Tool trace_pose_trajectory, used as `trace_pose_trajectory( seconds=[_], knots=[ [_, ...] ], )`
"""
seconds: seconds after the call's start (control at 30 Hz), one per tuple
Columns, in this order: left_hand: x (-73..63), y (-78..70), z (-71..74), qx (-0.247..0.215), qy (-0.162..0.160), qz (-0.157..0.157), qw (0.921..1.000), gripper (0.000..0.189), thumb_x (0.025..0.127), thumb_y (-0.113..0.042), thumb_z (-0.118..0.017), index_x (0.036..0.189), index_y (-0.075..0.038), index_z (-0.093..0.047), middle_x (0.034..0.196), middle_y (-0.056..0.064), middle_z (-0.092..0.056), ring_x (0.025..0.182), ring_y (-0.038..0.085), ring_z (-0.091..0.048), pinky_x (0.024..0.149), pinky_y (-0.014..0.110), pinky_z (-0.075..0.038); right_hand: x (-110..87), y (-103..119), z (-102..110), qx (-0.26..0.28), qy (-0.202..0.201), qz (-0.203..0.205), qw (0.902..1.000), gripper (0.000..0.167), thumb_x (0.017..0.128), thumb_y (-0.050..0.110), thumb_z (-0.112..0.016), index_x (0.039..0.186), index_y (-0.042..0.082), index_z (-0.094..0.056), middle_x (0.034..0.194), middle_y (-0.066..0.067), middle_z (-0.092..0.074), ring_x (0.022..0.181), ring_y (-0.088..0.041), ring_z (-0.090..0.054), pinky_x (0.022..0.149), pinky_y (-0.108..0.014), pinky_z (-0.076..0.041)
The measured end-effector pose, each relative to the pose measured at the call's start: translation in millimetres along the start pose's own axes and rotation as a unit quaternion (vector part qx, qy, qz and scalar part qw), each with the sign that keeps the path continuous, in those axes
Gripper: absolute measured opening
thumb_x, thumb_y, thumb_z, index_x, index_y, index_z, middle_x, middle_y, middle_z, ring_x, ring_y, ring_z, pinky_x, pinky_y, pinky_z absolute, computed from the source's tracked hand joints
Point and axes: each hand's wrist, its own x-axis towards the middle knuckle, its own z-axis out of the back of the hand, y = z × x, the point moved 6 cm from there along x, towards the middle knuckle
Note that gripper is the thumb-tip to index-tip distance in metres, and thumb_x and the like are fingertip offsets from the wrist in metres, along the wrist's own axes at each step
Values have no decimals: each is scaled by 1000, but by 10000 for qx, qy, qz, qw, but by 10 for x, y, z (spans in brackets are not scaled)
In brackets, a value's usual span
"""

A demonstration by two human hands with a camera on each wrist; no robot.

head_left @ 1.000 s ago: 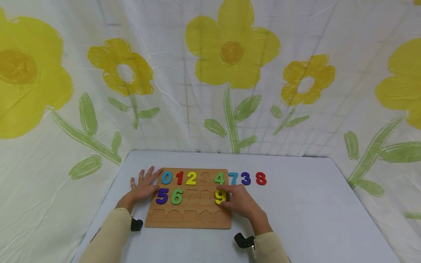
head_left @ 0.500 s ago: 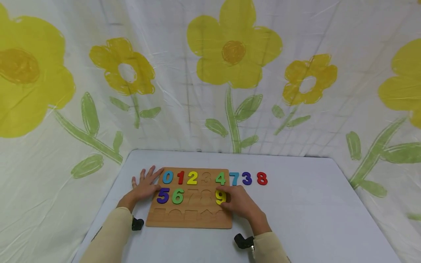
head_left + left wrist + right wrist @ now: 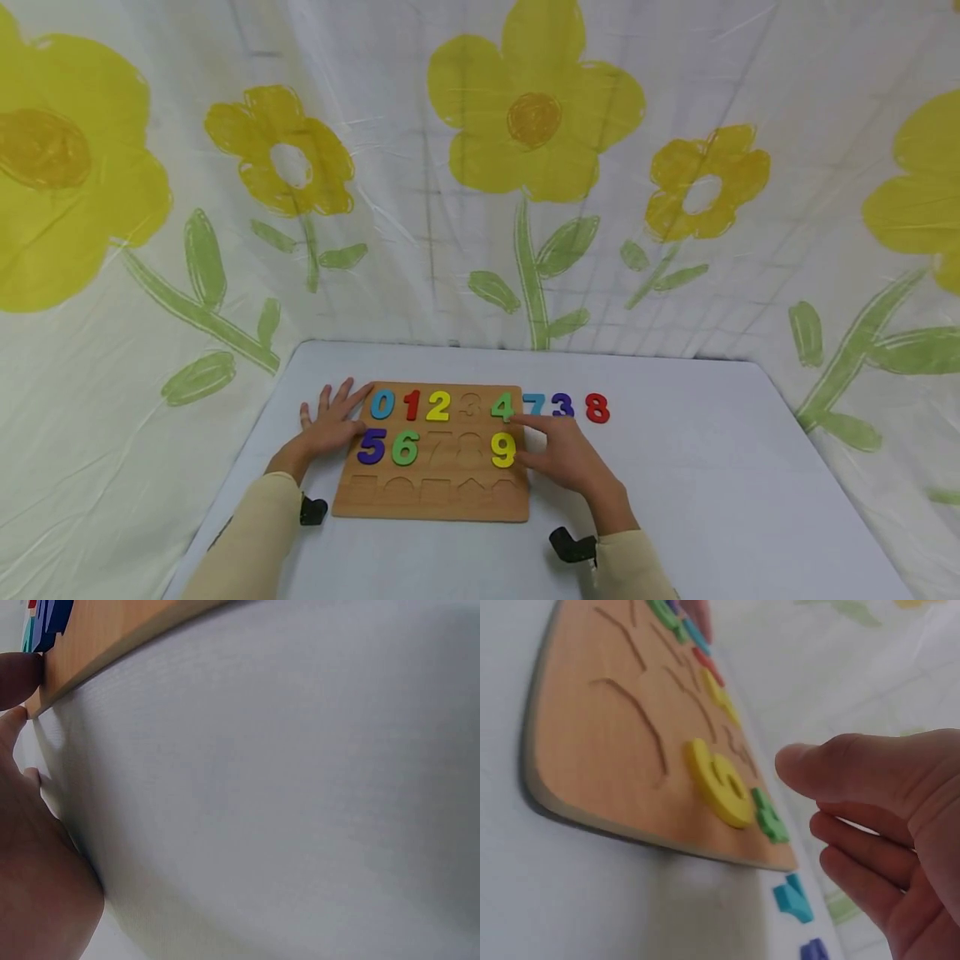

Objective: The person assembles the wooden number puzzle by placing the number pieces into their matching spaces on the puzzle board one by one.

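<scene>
A wooden number board point(image 3: 420, 507) lies on the table with coloured digits in it. The yellow 9 point(image 3: 733, 808) sits in the middle row at the board's right side. My right hand point(image 3: 567, 457) is just right of the 9, thumb and index finger apart, holding nothing. Its index fingertip overlaps the green 4 point(image 3: 501, 406) in the head view. Fingers spread, my left hand point(image 3: 327, 433) rests at the board's left edge, its thumb beside the purple 5 point(image 3: 371, 457). The blue 0 point(image 3: 375, 405), red 1, yellow 2 and green 6 point(image 3: 399, 451) also sit in the board.
Right of the board lie a blue 7 point(image 3: 534, 397), a purple 3 point(image 3: 567, 405) and a red 8 point(image 3: 597, 408), the first two partly behind my right hand. Bare outlines show in all three board rows. A flowered white cloth point(image 3: 397, 250) hangs behind the white table point(image 3: 720, 500).
My right hand has let go of the yellow 9 and moved a little to the right, its fingers spreading. The 9 stays in the board. My left hand holds its place.
</scene>
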Motion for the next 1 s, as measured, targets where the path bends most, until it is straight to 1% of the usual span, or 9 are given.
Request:
trace_pose_trajectory(
  seconds=[0.1,0.17,0.27,0.37,0.57,0.63,0.73,0.87,1.0],
  knots=[
    [3,10,-1,0,2,-4,10000,83,95,-23,-55,173,-14,-30,182,29,-1,162,61,20,115,82,29,-29,-30,146,-10,-127,58,9999,55,90,21,-90,143,19,-74,143,-4,-75,132,-35,-71,105,-59,-60],
    [0,7,1,-11,-10,-13,10000,83,95,-23,-55,173,-14,-30,182,29,-2,162,61,19,115,82,29,-43,-68,247,12,-182,92,9998,56,91,22,-90,145,19,-74,144,-4,-75,132,-36,-71,105,-60,-59],
    [-5,0,3,-37,-24,-24,10000,83,94,-23,-56,173,-14,-31,182,29,-2,162,61,19,115,82,29,-65,-153,397,69,-238,146,9996,56,92,23,-90,144,18,-73,142,-7,-76,128,-36,-73,106,-61,-59],
    [-3,6,0,-32,-22,-18,10000,83,94,-23,-55,173,-14,-30,182,29,-2,162,61,20,115,82,29,-97,-238,552,248,-272,236,9990,56,91,23,-90,144,16,-74,142,-11,-76,128,-39,-73,108,-61,-57],
    [0,13,-12,2,-24,-12,10000,83,95,-23,-54,173,-14,-29,182,28,-1,163,60,20,115,81,30,-193,-453,823,495,-326,210,9980,55,92,29,-90,144,20,-74,146,-10,-74,131,-42,-71,108,-62,-57],
    [0,14,-16,-4,-17,-12,10000,84,94,-23,-54,173,-14,-29,182,28,-2,163,60,20,115,81,29,-226,-530,904,624,-331,146,9974,55,91,28,-90,143,22,-74,146,-8,-74,133,-41,-70,109,-62,-55],
    [4,19,-22,15,14,-1,10000,84,95,-24,-54,174,-15,-28,182,27,-1,163,60,20,115,82,28,-271,-645,1019,783,-316,115,9964,56,91,25,-91,144,19,-73,145,-9,-74,138,-40,-68,112,-61,-52],
    [-1,22,-18,-19,27,-1,10000,84,95,-27,-55,174,-18,-28,183,25,-1,164,59,20,116,81,28,-331,-805,1158,750,-297,52,9967,57,92,28,-90,145,18,-73,146,-11,-73,141,-36,-66,113,-55,-53],
    [-10,21,-8,-22,11,-18,10000,85,94,-29,-56,174,-20,-29,184,24,-1,164,58,20,116,81,28,-392,-933,1288,646,-336,-30,9973,56,92,31,-90,145,19,-73,147,-10,-73,141,-36,-66,113,-39,-56]
  ],
)
